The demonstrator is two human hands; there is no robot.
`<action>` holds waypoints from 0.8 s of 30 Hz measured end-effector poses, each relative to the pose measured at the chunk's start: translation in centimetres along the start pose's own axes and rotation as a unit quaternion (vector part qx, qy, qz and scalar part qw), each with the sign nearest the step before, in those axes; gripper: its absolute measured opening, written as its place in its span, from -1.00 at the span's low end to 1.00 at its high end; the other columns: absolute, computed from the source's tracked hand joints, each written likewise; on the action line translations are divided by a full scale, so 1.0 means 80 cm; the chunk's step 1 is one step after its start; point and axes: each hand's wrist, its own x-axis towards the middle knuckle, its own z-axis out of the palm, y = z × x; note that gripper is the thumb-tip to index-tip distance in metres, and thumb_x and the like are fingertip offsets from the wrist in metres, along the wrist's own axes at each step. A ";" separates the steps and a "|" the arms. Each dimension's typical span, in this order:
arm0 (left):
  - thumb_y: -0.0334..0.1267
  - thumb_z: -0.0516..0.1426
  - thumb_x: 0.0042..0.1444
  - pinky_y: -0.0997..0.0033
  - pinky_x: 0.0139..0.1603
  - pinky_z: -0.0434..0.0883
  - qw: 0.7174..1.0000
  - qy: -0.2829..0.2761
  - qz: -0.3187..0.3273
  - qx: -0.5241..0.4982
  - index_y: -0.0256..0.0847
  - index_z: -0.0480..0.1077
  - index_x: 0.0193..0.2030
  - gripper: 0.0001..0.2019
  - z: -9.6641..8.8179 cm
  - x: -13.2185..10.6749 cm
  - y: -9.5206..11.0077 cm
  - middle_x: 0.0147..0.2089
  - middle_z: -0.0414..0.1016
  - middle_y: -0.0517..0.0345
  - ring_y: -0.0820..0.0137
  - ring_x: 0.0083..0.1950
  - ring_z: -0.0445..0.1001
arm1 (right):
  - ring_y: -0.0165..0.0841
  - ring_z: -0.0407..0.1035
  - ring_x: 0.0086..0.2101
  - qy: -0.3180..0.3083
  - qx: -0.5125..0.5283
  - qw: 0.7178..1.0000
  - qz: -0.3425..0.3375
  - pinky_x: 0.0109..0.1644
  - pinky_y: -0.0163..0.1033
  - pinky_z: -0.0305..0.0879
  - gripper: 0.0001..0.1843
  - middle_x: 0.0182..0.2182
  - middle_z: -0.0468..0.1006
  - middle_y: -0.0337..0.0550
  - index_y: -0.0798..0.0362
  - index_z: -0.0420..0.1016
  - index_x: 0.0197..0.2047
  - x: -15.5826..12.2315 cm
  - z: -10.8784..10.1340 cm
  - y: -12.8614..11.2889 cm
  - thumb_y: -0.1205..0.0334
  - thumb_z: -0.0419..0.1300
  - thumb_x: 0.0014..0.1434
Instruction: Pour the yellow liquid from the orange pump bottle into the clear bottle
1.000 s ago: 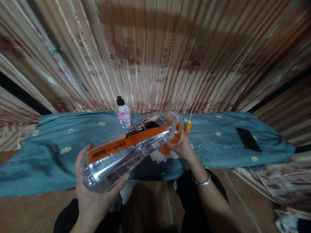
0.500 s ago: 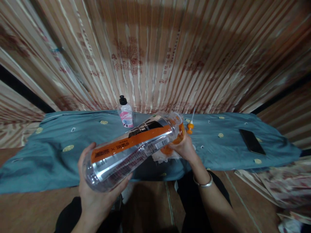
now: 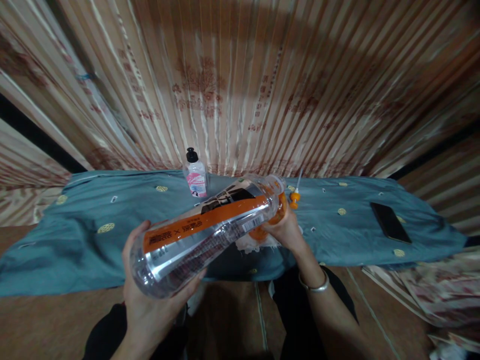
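Over the middle of the table's [image 3: 90, 260] near edge, a large clear bottle [image 3: 206, 225] slants, base toward the near left, neck toward the far right. The left hand [image 3: 150, 297] has its grip closed round the base, thumb on the near side; the right hand's [image 3: 287, 230] grip is wrapped round an orange bottle [image 3: 258, 233] beneath that neck. Whether the two mouths touch cannot be told.

Should the necks drift out of line, any liquid could run over the right hand; the fill level is unclear. Smooth plastic could slip in the left grip, and a hard squeeze might buckle the wall. A knock from either bottle might shift the orange-headed pump [image 3: 295, 200], just beyond the right hand, its thin white tube toward the far edge.

The clear bottle looks glossy and ribbed, rounded at the base, with an orange and silver label; the orange one is translucent. A ragged-edged white piece [image 3: 245, 245] lies under it on wrinkled teal cloth [image 3: 337, 240]. Near the far edge stands a black-capped, pink-labelled bottle [image 3: 195, 182]; a flat, dark phone [image 3: 390, 222] lies toward the right end.
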 end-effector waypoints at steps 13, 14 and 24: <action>0.22 0.49 -0.06 0.07 0.03 0.71 1.000 0.003 0.017 0.009 0.08 0.37 0.52 -0.01 0.002 0.002 0.002 0.22 0.58 0.03 0.10 0.06 0.66 | 0.10 0.64 0.19 0.010 -0.002 1.000 -0.018 0.26 0.15 0.63 -0.03 0.16 0.71 0.09 -0.01 0.37 0.41 0.000 0.001 -0.006 0.09 0.55 -0.05; 0.21 0.49 -0.06 0.03 0.03 0.72 1.000 0.001 0.014 0.010 0.12 0.36 0.53 -0.01 0.002 0.002 0.003 0.23 0.57 0.03 0.09 0.06 0.66 | 0.09 0.65 0.17 0.008 -0.004 1.000 -0.019 0.25 0.14 0.64 -0.02 0.16 0.71 0.08 -0.02 0.36 0.42 0.000 0.001 -0.005 0.08 0.54 -0.04; 0.09 0.50 -0.03 -0.01 0.03 0.73 0.999 -0.034 0.031 0.018 0.09 0.30 0.56 0.00 -0.004 0.004 -0.004 0.24 0.55 -0.01 0.04 0.07 0.69 | 0.07 0.63 0.20 0.007 -0.004 1.000 -0.019 0.26 0.11 0.63 -0.03 0.19 0.69 0.13 0.00 0.34 0.41 0.000 0.001 -0.004 0.05 0.53 -0.03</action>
